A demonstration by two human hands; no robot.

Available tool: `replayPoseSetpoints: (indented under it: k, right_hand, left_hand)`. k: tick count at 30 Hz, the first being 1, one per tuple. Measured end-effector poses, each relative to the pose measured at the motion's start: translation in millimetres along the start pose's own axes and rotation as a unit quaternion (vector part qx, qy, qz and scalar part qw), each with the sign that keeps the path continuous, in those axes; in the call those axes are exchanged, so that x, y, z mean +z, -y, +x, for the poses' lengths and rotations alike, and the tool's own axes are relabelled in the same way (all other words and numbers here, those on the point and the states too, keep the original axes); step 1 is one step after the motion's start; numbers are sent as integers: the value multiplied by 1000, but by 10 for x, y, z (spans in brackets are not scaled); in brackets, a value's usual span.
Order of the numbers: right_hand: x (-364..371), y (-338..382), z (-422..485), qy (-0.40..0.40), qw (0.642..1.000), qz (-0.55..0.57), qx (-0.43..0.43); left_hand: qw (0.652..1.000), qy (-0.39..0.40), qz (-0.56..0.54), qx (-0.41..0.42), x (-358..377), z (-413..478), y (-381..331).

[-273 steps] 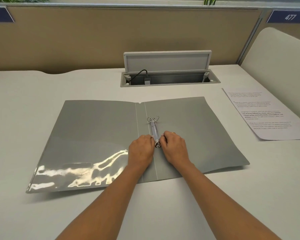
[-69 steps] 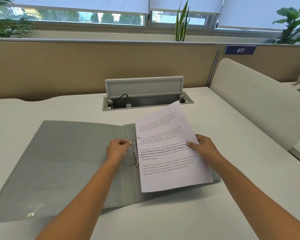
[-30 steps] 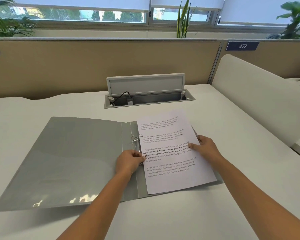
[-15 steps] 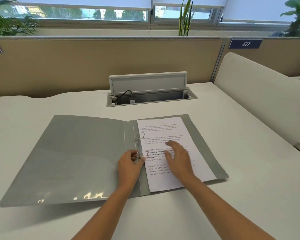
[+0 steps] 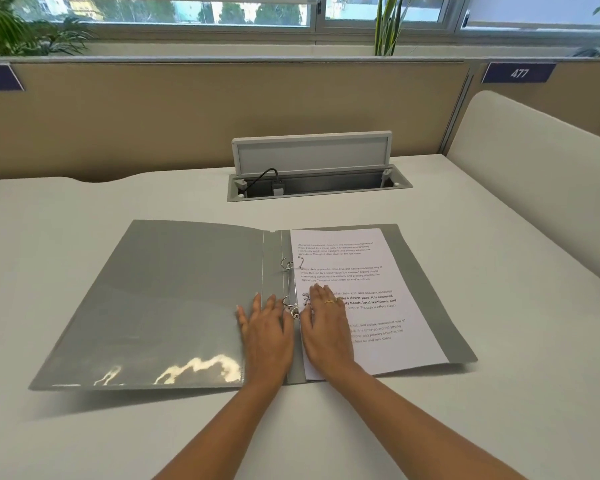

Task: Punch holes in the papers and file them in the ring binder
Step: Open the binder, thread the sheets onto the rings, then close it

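Binder: your grey ring binder [image 5: 174, 299] lies open and flat on the white desk [image 5: 84, 209], mid-scene, spine running near to far.
Paper: one printed sheet [image 5: 378, 271] lies on the right inner cover, its left edge at the ring mechanism [image 5: 290, 289]. I cannot tell if its holes sit on the rings.
Rings: the far ring [image 5: 291, 263] has its 2 halves apart at the top. The near ring [image 5: 287, 303] is partly behind your fingers, so its state is not clear.
L hand: your left hand [image 5: 267, 334] lies palm down on the left inner cover, just left of the mechanism, fingers straight, holding nothing.
R hand: your right hand [image 5: 326, 334] lies palm down on the sheet, just right of the mechanism, fingers straight and a bit spread, pressing the paper. It wears a gold finger ring [image 5: 329, 301].
Pocket: a clear pocket [image 5: 174, 358] on the left cover, near side, shines w/ reflections.
Far side: a cable box [image 5: 319, 181] w/ lid up and a black cable inside. A beige partition [image 5: 222, 109] stands behind it.
Far right: a blue sign [image 5: 518, 73] reads "477".
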State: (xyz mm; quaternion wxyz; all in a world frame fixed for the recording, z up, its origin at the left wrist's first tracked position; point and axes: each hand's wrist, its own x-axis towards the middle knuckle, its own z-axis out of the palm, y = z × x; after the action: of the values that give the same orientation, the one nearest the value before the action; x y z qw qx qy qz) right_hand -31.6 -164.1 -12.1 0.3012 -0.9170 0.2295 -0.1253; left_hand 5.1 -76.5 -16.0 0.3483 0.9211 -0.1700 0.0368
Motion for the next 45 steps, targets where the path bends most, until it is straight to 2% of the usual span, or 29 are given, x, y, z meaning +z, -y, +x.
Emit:
replayPoseSetpoints:
  k: [8, 16, 27, 36, 45]
  right_hand:
    - [-6, -33, 0, 30, 994, -96, -50]
    - [17, -63, -38, 48, 988, -123, -78]
    - [41, -94, -32, 71, 979, -155, -108]
    - [45, -110, -7, 70, 982, -140, -109]
    - [-103, -128, 122, 65, 994, -31, -76]
  left_hand:
    - [1000, 28, 9, -9, 9, -72, -33]
    - [998, 57, -25, -19, -41, -71, -62]
    - [996, 87, 12, 1, -6, -80, -47]
    - [996, 88, 24, -10, -2, -72, -73]
    - [990, 82, 113, -10, 50, -27, -134]
